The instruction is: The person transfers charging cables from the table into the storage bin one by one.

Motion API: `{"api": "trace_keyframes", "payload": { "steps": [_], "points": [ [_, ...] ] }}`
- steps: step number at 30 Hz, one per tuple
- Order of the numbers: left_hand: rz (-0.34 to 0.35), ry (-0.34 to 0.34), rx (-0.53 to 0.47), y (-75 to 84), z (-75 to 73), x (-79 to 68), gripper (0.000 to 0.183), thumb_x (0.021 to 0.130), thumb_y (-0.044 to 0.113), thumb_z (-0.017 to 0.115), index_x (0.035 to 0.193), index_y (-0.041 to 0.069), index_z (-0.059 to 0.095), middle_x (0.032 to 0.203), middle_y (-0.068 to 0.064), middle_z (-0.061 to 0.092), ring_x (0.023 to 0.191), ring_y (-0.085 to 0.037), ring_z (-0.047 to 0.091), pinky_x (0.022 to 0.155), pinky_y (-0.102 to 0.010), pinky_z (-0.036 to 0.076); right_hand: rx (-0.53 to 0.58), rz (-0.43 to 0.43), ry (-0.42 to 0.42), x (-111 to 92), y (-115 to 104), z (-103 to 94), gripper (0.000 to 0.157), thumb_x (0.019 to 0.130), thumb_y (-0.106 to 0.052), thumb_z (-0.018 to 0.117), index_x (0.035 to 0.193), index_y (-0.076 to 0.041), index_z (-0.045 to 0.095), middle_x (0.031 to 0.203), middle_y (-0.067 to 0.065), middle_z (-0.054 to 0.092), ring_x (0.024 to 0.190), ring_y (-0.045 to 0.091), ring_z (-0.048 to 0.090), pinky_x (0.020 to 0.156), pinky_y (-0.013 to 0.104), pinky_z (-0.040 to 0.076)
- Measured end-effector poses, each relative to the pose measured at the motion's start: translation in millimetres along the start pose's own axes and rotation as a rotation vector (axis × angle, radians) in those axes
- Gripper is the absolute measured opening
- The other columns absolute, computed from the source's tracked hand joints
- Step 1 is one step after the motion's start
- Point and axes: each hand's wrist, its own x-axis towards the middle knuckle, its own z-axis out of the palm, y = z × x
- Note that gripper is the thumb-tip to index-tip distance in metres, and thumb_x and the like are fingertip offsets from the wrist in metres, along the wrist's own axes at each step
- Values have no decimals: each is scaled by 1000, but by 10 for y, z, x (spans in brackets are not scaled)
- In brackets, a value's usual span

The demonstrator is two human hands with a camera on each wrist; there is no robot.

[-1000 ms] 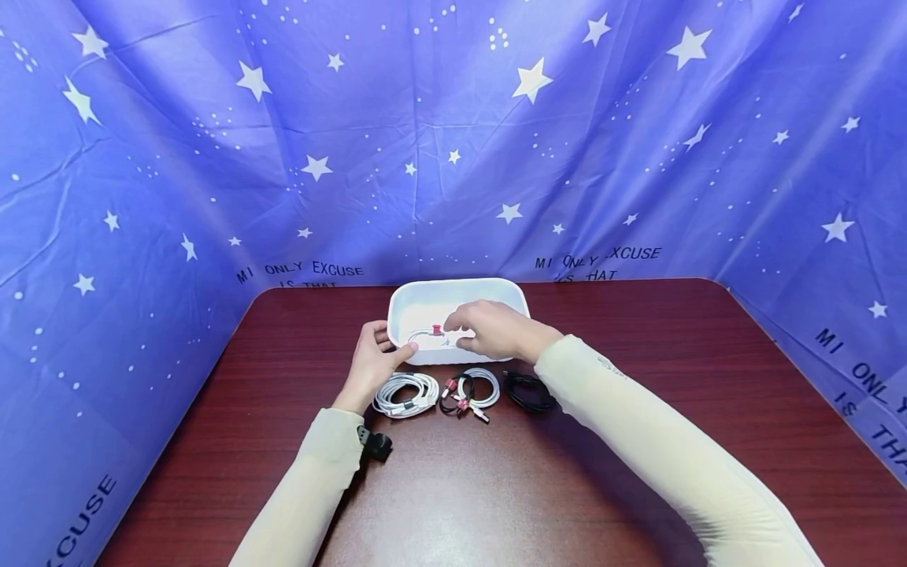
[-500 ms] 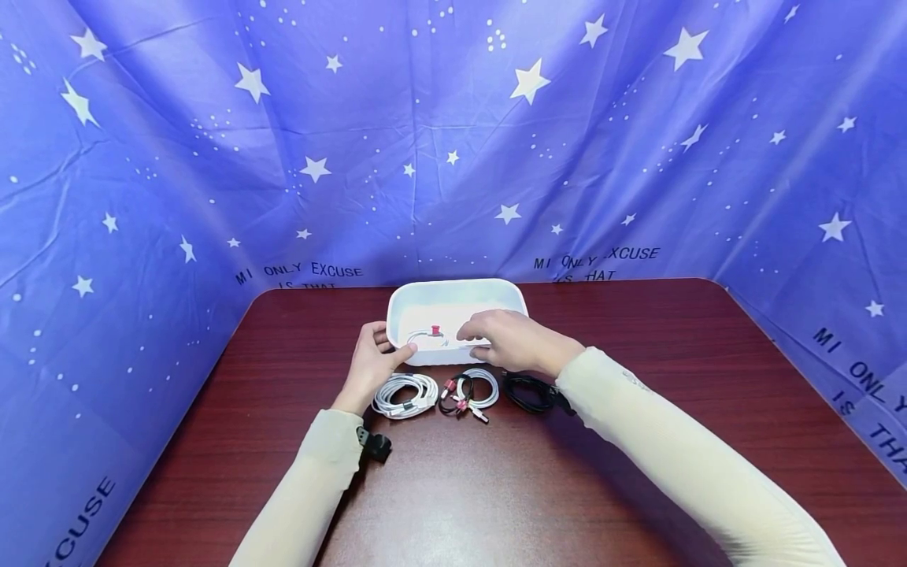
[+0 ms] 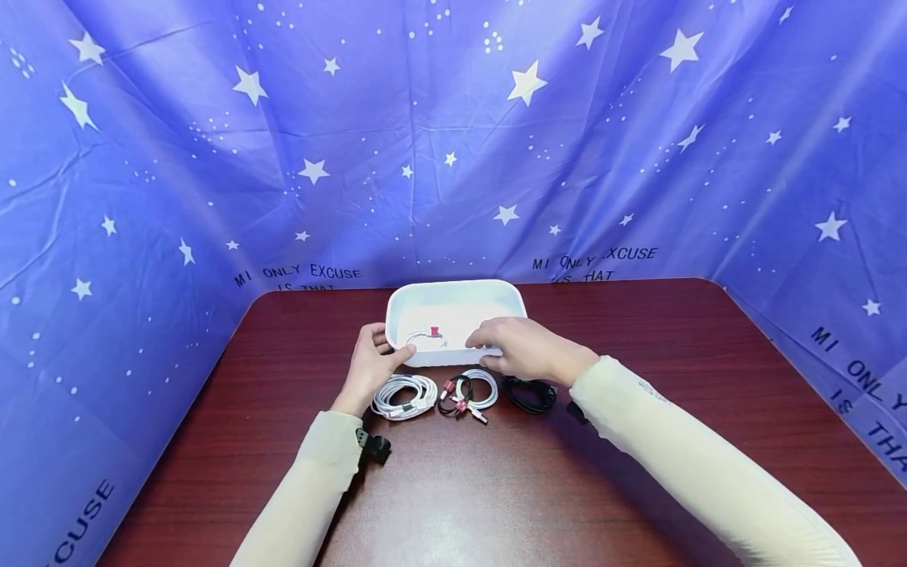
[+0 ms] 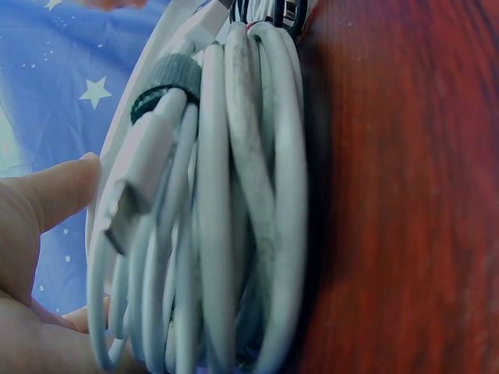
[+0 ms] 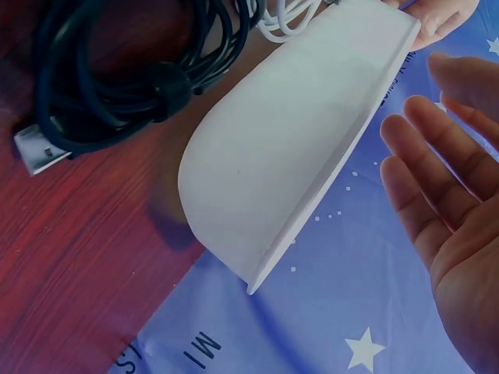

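A white plastic bin (image 3: 453, 358) stands near the table's back edge. My left hand (image 3: 370, 364) grips its left front corner, the thumb at the front rim and the fingers along the left side. Inside lies a thin white cable (image 3: 420, 335) with a red tie. Over the bin's front right part is my right hand (image 3: 524, 346), its fingers loosely bent with nothing in them; the right wrist view shows its palm (image 5: 483, 257) bare. In front of the bin lie a thick white cable coil (image 4: 214, 195), a smaller white cable coil (image 3: 489, 387) and a black cable coil (image 5: 168, 86).
A small black cable (image 3: 446, 405) with red ties overlaps the smaller white coil on the dark red wooden table (image 3: 453, 488). Blue star-printed cloth (image 3: 397, 157) hangs behind and at both sides. A black device (image 3: 375, 446) sits at the left wrist.
My right hand has moved right and slightly toward me, away from the cable with the red tie, which stays in the bin. My left hand keeps its place at the bin's corner.
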Motion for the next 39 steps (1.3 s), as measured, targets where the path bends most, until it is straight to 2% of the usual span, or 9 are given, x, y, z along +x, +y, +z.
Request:
{"api": "trace_keyframes", "payload": {
  "steps": [14, 24, 30, 39],
  "points": [
    [-5, -1, -9, -1, -2, -3, 68, 80, 13, 77, 133, -1, 37, 124, -21, 51, 117, -31, 53, 91, -40, 48, -3, 11, -8, -208, -23, 25, 24, 85, -16, 70, 109, -12, 69, 103, -3, 67, 95, 11, 60, 84, 35, 50],
    [-4, -4, -13, 12, -3, -11, 69, 80, 14, 78, 134, -1, 37, 126, -23, 50, 118, -32, 53, 92, -41, 48, -13, 16, 20, -366, 37, 75, 22, 83, -15, 72, 105, -14, 70, 97, -6, 66, 88, 8, 60, 78, 35, 51],
    [-6, -7, -5, 10, -2, -14, 70, 81, 15, 77, 135, -1, 36, 126, -22, 50, 118, -31, 53, 91, -40, 49, -10, 20, 4, -432, 69, 105, 19, 82, -15, 71, 101, -17, 69, 95, -7, 66, 84, 6, 58, 76, 34, 51],
    [7, -5, -17, 6, 6, -13, 69, 80, 11, 77, 134, -3, 36, 124, -24, 51, 117, -33, 54, 89, -38, 50, -13, 24, -3, -536, 139, 176, 19, 82, -16, 72, 101, -17, 68, 94, -6, 65, 84, 11, 60, 74, 36, 50]
  ]
}}
